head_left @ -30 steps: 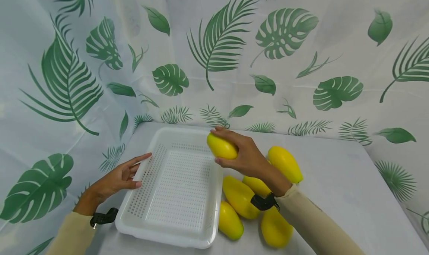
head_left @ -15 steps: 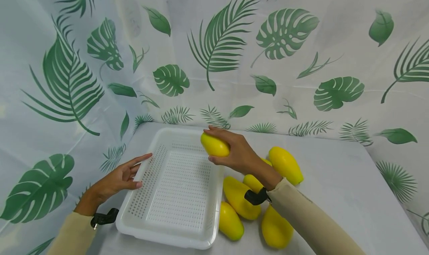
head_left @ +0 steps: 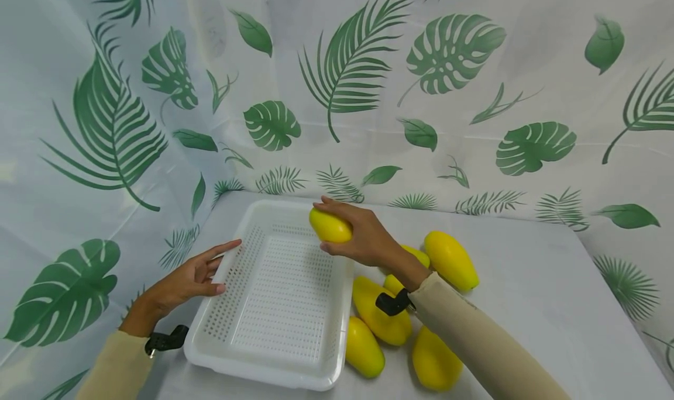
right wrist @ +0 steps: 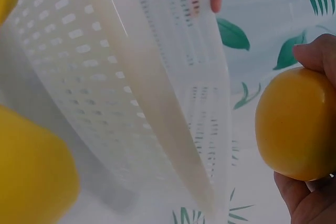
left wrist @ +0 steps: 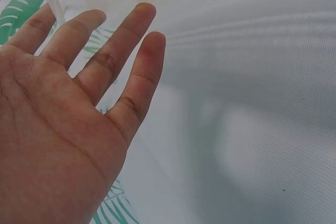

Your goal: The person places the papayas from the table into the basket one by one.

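My right hand grips a yellow mango above the right rim of a white plastic basket. In the right wrist view, the thumb and fingers wrap the held mango from either side. My left hand is at the basket's left side, index fingertip and thumb at the rim. In the left wrist view, the fingers of the left hand are spread and nearly straight beside the basket wall. Nothing lies on the basket's perforated floor.
Several more mangoes lie right of the basket: one by its wall, another mango near the front, and a mango farther back. The right forearm hides some partly. A leaf-printed white curtain stands behind the white-covered table.
My right hand has moved left with the mango, bringing it over the basket's right rim. The left hand and the basket have stayed in place.
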Motion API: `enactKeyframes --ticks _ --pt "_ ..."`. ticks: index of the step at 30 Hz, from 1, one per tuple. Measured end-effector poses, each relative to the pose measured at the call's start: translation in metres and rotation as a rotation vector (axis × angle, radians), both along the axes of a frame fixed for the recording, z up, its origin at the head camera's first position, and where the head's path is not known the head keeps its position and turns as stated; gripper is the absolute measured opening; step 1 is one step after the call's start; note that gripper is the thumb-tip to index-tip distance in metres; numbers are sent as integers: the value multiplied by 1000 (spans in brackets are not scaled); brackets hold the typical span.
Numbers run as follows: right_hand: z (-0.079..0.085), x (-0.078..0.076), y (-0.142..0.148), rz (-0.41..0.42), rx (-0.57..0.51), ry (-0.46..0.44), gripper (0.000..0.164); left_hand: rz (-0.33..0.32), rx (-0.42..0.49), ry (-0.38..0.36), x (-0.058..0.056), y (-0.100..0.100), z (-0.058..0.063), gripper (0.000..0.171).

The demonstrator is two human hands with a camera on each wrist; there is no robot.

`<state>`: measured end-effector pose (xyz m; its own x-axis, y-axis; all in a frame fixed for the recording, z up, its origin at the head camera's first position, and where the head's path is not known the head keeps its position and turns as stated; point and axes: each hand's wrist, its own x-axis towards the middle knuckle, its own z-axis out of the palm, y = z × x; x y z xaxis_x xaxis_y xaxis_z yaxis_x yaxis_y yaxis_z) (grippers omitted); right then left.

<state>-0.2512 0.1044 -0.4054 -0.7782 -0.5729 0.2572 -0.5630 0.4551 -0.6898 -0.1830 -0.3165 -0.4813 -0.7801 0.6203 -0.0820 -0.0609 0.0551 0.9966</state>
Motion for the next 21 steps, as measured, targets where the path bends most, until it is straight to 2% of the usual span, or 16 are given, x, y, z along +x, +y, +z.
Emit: enactKeyframes --ticks 9,17,21 --pt "-7 -10 -5 16 14 -33 75 9 -14 -2 -1 1 0 91" --pt "-16 -22 -4 12 6 -137 76 7 -3 -4 -1 1 0 90" --pt "-20 -27 -4 25 -6 -156 76 2 3 -9 -1 1 0 90"
